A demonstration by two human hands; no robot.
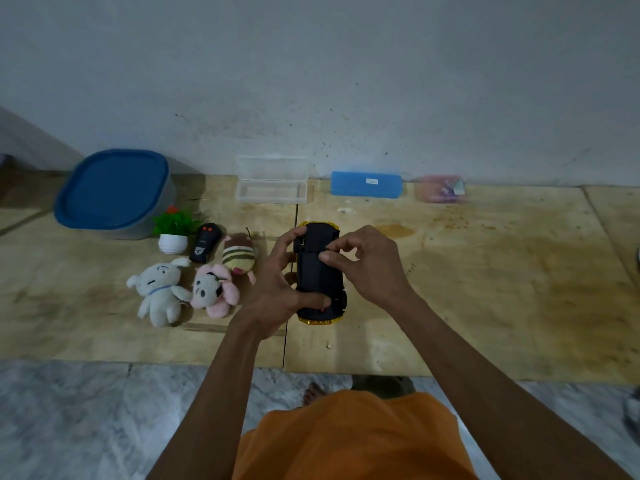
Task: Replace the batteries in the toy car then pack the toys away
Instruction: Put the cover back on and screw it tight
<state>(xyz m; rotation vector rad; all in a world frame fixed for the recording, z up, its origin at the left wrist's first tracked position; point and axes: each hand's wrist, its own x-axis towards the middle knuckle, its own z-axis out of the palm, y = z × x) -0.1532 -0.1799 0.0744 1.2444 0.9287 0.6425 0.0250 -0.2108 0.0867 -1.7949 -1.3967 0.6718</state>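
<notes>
Fingertips of the right hand (pixel 360 261) pinch at the middle of the toy car's (pixel 320 271) black underside, probably working the battery cover. Left hand (pixel 277 285) is wrapped round the car's side, thumb pressed near the rear, holding it belly-up just above the tabletop (pixel 485 271) so the hatch faces the person. To the left lie the remote (pixel 205 247), three plush toys (pixel 161 292) and a small potted plant (pixel 173 230). Farther back sit a blue-lidded tub (pixel 110 192), likely for packing, and an open clear case (pixel 272 181).
</notes>
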